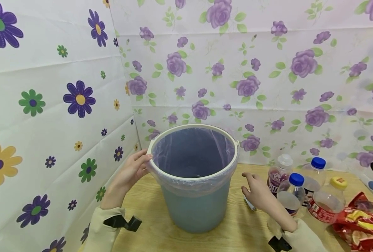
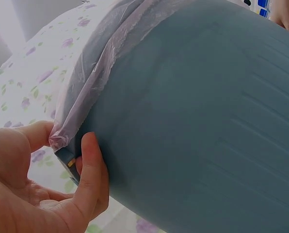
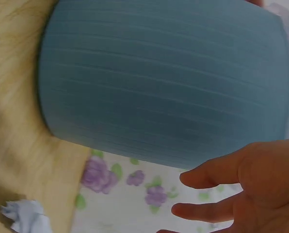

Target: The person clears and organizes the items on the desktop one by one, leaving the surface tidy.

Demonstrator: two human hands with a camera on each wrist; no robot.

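Observation:
A blue-green trash bin (image 1: pixel 195 210) stands upright on the wooden table, lined with a clear plastic bag (image 2: pixel 98 73) folded over its edge under a white rim ring (image 1: pixel 192 179). At the bin's left side my left hand (image 1: pixel 128 173) grips the rim, thumb and fingers on either side of it. My right hand (image 1: pixel 257 190) is held to the right of the bin, apart from it, fingers spread and nothing in them. Below that hand a crumpled piece of white paper (image 3: pixel 27 216) lies on the table, partly hidden by it in the head view.
Several plastic bottles stand at the right, among them a blue-capped bottle (image 1: pixel 296 180) and a yellow-capped bottle (image 1: pixel 337 183). Beyond them lies a red snack bag (image 1: pixel 359 227). Flower-patterned sheets (image 1: pixel 205 70) close off the back and left of the table (image 1: pixel 148 224).

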